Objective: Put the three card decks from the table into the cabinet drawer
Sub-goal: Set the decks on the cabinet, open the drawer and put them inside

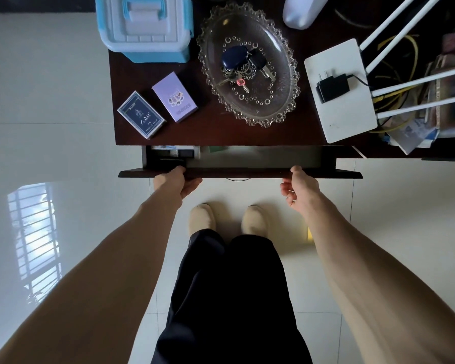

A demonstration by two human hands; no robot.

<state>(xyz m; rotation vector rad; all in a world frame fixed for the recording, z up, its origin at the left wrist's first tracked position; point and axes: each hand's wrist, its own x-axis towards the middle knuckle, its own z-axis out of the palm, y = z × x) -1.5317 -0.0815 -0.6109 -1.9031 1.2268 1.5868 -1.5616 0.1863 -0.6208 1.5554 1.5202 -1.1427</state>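
Observation:
Two card decks lie on the dark wooden cabinet top (210,134): a dark blue deck (141,115) near the front left corner and a purple deck (174,97) just right of it. A third deck is not visible on top. The drawer (247,160) below is open a little, and its front panel (242,175) juts toward me. White and dark items show at the drawer's left end; I cannot tell what they are. My left hand (176,182) grips the panel, thumb on top. My right hand (300,190) holds it further right, fingers curled below.
A beaded glass dish (292,56) with keys (237,61) sits in the middle of the top. A blue and white storage box (142,24) stands at the back left. A white router (350,119) with a black adapter (331,86) lies at right, beside tangled cables and papers (418,122).

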